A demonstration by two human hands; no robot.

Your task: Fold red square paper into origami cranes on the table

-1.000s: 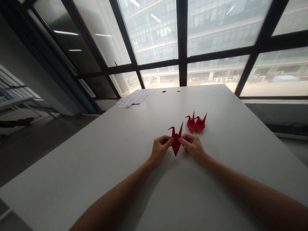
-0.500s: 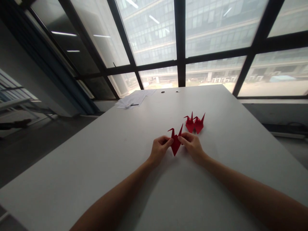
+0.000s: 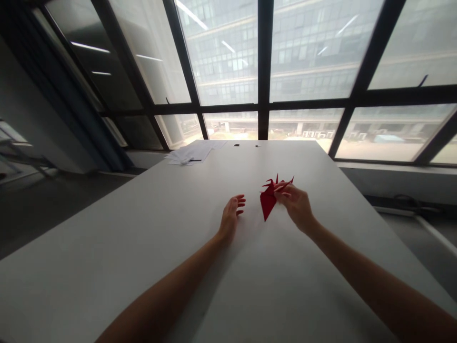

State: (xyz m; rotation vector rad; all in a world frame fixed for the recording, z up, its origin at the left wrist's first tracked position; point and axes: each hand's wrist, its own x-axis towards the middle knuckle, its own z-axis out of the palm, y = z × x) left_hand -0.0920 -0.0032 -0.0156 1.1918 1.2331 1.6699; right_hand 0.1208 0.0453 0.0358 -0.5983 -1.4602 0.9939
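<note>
Between the thumb and fingers of my right hand [image 3: 294, 202] is a red origami crane [image 3: 267, 204], its pointed lower end hanging down to the left. Two more red cranes [image 3: 277, 179] stand just behind it, mostly covered by my right hand and the held crane; only thin tips show. My left hand [image 3: 233, 213] is to the left of the held crane, apart from it. Its fingers are spread and nothing is in them.
The white table [image 3: 171, 228] stretches toward the windows. White papers [image 3: 191, 152] with a dark pen [image 3: 195, 160] on them lie at the far left. Near the far edge is a dark round hole [image 3: 236, 145]. A blue curtain [image 3: 82, 109] hangs at left.
My left hand has let go of the crane and opened. My right hand has carried the crane a little right and away from me, toward the other two. The view has shifted slightly.
</note>
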